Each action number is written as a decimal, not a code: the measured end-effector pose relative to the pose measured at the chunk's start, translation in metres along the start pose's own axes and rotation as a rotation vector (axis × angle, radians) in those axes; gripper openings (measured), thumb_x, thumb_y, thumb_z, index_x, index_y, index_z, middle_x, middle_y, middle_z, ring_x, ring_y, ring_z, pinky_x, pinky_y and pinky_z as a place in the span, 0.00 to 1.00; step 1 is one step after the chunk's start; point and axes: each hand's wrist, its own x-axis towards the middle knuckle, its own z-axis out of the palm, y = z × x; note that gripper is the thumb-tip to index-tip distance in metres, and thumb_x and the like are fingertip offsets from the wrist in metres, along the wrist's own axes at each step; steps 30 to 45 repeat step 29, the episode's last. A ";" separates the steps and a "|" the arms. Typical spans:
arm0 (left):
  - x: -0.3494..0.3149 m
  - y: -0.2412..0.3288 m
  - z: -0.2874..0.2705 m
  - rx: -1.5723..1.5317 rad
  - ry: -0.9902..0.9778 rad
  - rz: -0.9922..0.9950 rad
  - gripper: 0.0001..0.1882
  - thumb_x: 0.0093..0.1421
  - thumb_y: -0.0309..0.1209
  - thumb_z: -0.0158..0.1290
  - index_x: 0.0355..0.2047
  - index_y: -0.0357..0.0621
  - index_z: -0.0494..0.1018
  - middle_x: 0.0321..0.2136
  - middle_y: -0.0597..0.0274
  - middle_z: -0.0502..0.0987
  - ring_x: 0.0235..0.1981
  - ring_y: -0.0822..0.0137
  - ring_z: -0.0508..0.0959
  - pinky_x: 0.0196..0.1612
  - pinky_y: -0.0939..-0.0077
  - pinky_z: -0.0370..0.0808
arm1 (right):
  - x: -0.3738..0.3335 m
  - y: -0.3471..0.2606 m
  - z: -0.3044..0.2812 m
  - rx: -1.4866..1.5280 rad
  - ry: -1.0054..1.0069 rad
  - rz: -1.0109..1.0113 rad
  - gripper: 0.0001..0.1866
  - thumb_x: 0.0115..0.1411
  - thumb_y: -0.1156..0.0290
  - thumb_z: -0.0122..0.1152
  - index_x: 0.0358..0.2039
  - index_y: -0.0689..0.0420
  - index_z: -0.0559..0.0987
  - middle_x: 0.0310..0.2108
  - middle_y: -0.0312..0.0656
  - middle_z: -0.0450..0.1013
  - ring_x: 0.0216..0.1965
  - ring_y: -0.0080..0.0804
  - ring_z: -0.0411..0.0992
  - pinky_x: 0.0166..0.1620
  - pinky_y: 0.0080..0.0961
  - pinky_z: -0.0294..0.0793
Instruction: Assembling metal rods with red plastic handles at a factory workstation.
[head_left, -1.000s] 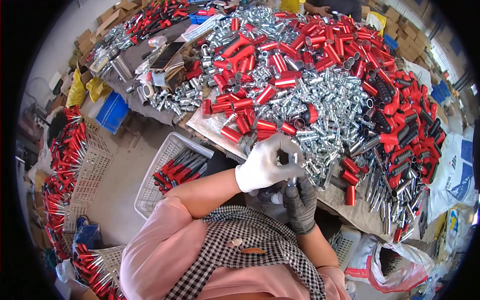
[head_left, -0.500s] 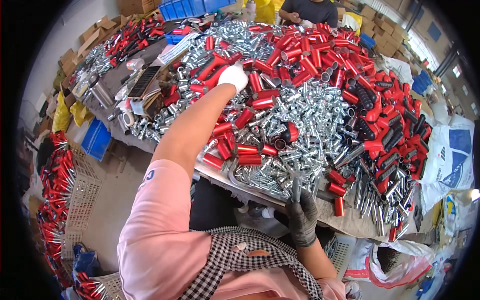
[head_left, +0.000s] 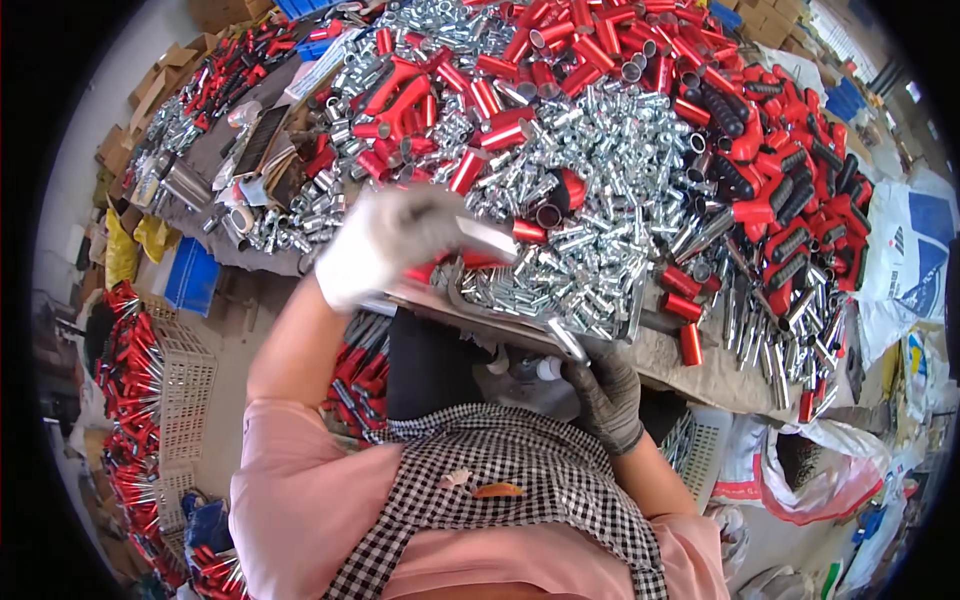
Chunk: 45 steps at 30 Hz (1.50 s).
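My left hand point(head_left: 385, 240), in a white glove and smeared by motion, is above the table's front edge. A short, shiny silver tube point(head_left: 488, 240) juts from its closed fingers, pointing right. My right hand point(head_left: 606, 402), in a dark grey glove, is lower, just in front of the table edge. Its fingers are closed round a slim silver metal rod point(head_left: 568, 340) that tilts up and left. Between and beyond the hands lies a heap of small silver metal fittings point(head_left: 620, 150). Loose red metal tubes point(head_left: 483, 98) lie among and behind them.
Red tool bodies with black grips point(head_left: 785, 220) are piled at the right, above longer silver rods point(head_left: 765, 350). A metal bottle point(head_left: 187, 185) stands on the left of the table. Plastic crates point(head_left: 188, 400) with red-handled parts sit lower left. A white sack point(head_left: 820, 470) is lower right.
My left hand has come back from the far pile toward me and now holds a silver tube. The rod in my right hand has tilted left. The view has shifted down.
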 end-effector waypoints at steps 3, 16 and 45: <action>-0.045 0.006 0.034 0.029 -0.119 0.070 0.10 0.57 0.26 0.59 0.39 0.34 0.78 0.29 0.58 0.79 0.32 0.71 0.80 0.35 0.76 0.75 | 0.008 -0.002 0.003 -0.346 -0.184 -0.248 0.18 0.64 0.71 0.60 0.53 0.62 0.75 0.45 0.44 0.78 0.46 0.33 0.77 0.51 0.30 0.74; -0.098 0.016 0.085 -0.618 0.179 0.038 0.09 0.54 0.14 0.52 0.35 0.33 0.76 0.32 0.57 0.79 0.33 0.72 0.77 0.36 0.77 0.74 | -0.034 0.003 0.026 0.195 -0.194 0.318 0.28 0.62 0.56 0.65 0.54 0.64 0.74 0.44 0.42 0.76 0.46 0.28 0.72 0.51 0.27 0.72; -0.093 -0.003 0.107 -0.108 -0.361 0.302 0.19 0.45 0.33 0.69 0.38 0.42 0.79 0.33 0.57 0.81 0.33 0.58 0.81 0.38 0.66 0.77 | -0.033 0.017 0.044 0.416 -0.339 0.173 0.55 0.41 0.58 0.83 0.65 0.54 0.58 0.56 0.39 0.67 0.58 0.35 0.66 0.61 0.36 0.66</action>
